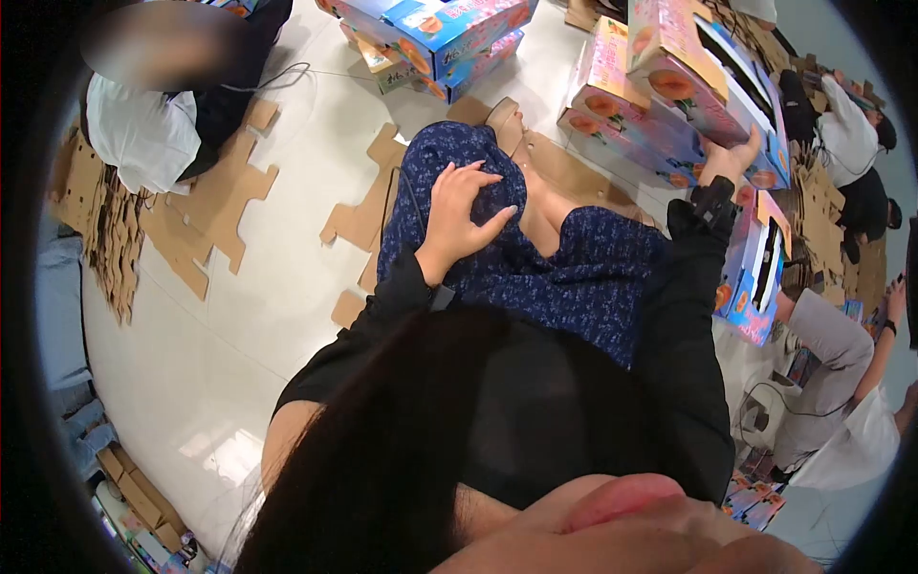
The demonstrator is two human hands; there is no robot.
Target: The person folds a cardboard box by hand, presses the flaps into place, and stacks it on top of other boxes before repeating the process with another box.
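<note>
My left hand (464, 212) hovers over or rests on the dark blue patterned skirt (593, 287) at my knee, fingers spread and holding nothing. Out to the right, my right hand (730, 160) grips the near end of a pink and blue printed cardboard box (684, 84) with fruit pictures. Some of its fingers are hidden against the box. That box sits on or against another printed box (612, 115). Just below my right hand stands a further printed box (755, 273) with a dark slot in its top.
More printed boxes (449, 38) are stacked ahead. Flat brown cardboard cutouts (368, 187) lie on the pale tiled floor (306, 143), with a pile of cardboard (115, 239) at left. A person in a white top (143, 129) sits at left; several others work at right, near a cable (794, 411).
</note>
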